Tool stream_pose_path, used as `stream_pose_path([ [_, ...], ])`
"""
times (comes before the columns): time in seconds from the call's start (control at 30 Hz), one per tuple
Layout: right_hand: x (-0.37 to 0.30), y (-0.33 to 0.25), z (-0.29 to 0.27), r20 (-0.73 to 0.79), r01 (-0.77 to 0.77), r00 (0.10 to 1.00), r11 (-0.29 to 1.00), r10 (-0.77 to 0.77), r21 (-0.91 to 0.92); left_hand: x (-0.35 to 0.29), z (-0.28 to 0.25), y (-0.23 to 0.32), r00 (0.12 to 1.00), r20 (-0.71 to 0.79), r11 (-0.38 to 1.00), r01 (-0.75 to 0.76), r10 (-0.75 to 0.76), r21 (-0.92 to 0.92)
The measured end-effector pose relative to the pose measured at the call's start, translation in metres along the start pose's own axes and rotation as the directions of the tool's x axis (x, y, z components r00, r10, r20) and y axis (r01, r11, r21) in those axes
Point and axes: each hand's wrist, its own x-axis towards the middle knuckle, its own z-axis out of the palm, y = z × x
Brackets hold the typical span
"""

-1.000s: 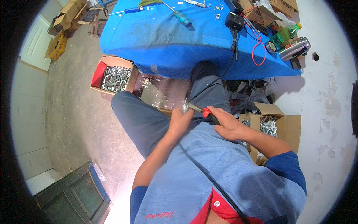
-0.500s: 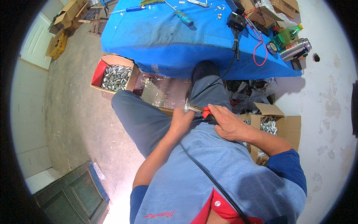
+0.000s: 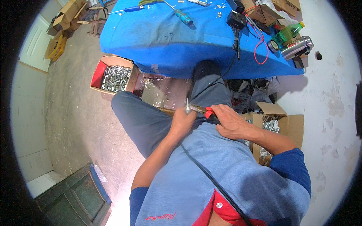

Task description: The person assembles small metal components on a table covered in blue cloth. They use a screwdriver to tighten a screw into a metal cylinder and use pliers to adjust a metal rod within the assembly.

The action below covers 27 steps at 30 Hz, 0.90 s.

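Over my lap, my right hand point(image 3: 230, 121) is closed round the red and black handles of a pair of pliers point(image 3: 199, 109). The jaws point left, to the top of my left hand point(image 3: 182, 122). Its fingers are closed on a small silvery metal part point(image 3: 188, 108), from which a thin pale piece sticks up. The plier jaws meet or overlap this part; blur hides whether they grip it. Beyond my left knee, an open carton point(image 3: 100, 77) holds many small metal cylinders point(image 3: 116, 79). Another open carton point(image 3: 295, 130) with silvery parts stands by my right elbow.
A blue-covered table point(image 3: 166, 41) spans the front, bearing a screwdriver point(image 3: 183, 17), a black adapter point(image 3: 236, 19) with cables, a green bottle point(image 3: 288, 34) and a steel flask point(image 3: 297, 48). A dark cable crosses my shirt. Small scraps litter the surface between my knees.
Both hands stay over my lap with the pliers and metal part held, almost unmoved. The whole view has shifted slightly.
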Motion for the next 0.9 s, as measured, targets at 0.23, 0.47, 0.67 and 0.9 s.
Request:
stream_pose_path([
  [0.23, -0.001, 0.002, 0.002, 0.143, -0.088, 0.987, 0.992, 0.075, 0.087, -0.002, 0.000, -0.003, 0.998, 0.056, 0.999, -0.027, 0.024, 0.045],
  [0.47, 0.001, 0.013, 0.012, 0.051, 0.063, 0.996, 0.994, -0.068, 0.090, -0.003, -0.001, 0.001, 0.996, 0.077, 0.999, -0.042, 0.042, -0.008],
  [0.67, 0.007, 0.013, 0.009, 0.106, 0.075, 0.991, 0.993, -0.084, 0.088, -0.002, -0.004, -0.011, 0.995, 0.102, 1.000, -0.020, 0.022, -0.017],
  [0.9, 0.012, 0.023, 0.011, 0.048, 0.144, 0.988, 0.990, -0.144, 0.014, -0.016, -0.005, 0.003, 0.995, 0.104, 1.000, 0.002, 0.000, -0.015],
])
